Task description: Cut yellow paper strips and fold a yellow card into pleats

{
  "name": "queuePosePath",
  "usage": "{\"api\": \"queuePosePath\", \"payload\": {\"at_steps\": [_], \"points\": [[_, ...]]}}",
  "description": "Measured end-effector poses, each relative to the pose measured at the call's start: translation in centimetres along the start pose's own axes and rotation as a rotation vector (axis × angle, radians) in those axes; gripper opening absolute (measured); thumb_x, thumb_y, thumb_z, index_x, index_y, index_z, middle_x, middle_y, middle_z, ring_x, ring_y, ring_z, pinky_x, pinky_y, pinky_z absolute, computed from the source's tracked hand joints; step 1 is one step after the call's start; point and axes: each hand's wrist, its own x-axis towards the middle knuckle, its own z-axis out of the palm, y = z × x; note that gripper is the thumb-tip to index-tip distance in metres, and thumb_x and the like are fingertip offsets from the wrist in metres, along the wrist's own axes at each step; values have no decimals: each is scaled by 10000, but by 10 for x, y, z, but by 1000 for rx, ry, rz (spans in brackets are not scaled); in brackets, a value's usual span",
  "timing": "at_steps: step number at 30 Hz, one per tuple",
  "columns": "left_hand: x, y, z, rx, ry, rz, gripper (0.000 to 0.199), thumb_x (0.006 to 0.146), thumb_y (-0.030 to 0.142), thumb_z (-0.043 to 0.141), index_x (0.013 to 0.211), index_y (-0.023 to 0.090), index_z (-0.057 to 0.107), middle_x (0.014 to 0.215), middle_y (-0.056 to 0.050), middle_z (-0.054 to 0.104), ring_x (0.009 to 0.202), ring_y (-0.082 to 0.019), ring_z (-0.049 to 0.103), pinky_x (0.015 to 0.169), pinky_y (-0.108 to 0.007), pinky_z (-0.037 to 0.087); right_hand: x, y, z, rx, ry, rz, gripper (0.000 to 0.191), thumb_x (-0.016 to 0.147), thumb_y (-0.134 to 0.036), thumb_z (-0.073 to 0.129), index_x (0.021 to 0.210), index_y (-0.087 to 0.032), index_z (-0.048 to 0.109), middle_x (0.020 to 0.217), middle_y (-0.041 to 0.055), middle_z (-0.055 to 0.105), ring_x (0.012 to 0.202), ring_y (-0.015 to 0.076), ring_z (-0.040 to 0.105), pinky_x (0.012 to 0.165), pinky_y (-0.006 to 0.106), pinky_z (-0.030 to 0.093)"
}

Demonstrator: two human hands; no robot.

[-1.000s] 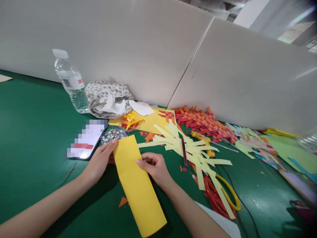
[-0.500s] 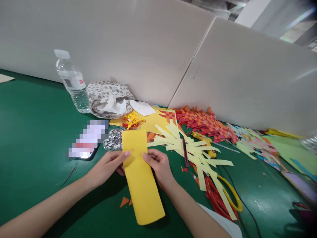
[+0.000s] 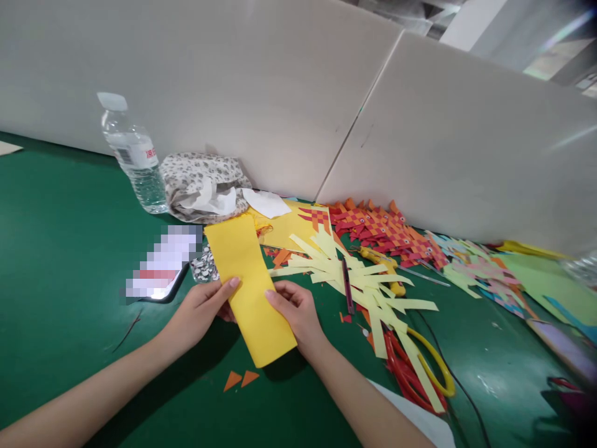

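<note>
A long rectangular piece of yellow paper (image 3: 249, 298) is held above the green table, tilted with its top toward the left. My left hand (image 3: 212, 302) grips its left edge, thumb on the front and fingers behind. On the opposite edge my right hand (image 3: 293, 308) pinches it the same way, the fingers partly curled. Two small orange paper triangles (image 3: 232, 381) lie on the table below the paper. Just behind its left side is a clear bag of small googly eyes (image 3: 204, 266), partly covered by the paper.
Pale yellow paper strips (image 3: 359, 274) lie to the right with a dark craft knife (image 3: 347, 286), red-and-yellow-handled scissors (image 3: 405, 367) and a yellow glue gun (image 3: 387, 267). Woven red-orange paper fish (image 3: 382, 230) pile up behind. A phone (image 3: 163, 267) and water bottle (image 3: 135, 162) stand left.
Both hands have slid lower along the yellow paper, which now reaches further up and left. Its bottom edge has risen, uncovering the second orange triangle. It covers most of the yellow tassels.
</note>
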Motion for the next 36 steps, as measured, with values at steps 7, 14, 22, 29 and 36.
{"api": "queuePosePath", "payload": {"at_steps": [7,14,22,29,36], "points": [[-1,1,0,-66,-58,-71,404,788,535,591,767,134,641,737,-45,652,620,-138,590,605,-236,495,1,0,0,-22,41,7,212,642,-384,769,657,-192,682,609,1,674,510,132,583,512,246,456],[-1,3,2,-95,-51,-86,412,767,538,611,764,128,652,681,-42,644,571,-133,584,572,-241,491,2,1,-1,-24,52,10,228,625,-394,779,665,-193,680,605,3,676,500,137,584,510,257,468],[-1,2,1,-102,-61,-88,419,769,544,606,758,127,651,687,-51,653,575,-135,588,571,-241,495,2,1,-1,19,38,23,227,649,-385,774,775,-202,725,665,20,709,579,171,643,583,290,508],[-1,2,2,-107,-45,-76,389,746,527,635,720,139,618,725,-52,656,566,-125,578,558,-234,502,3,4,-3,0,13,-2,246,684,-409,744,835,-215,746,732,34,733,646,205,674,627,323,526],[1,-1,2,-102,-60,-66,386,775,525,614,795,140,626,706,-32,634,576,-114,573,548,-210,502,1,0,0,-14,17,4,235,683,-410,740,807,-211,753,696,27,723,614,185,651,576,288,502]]}}
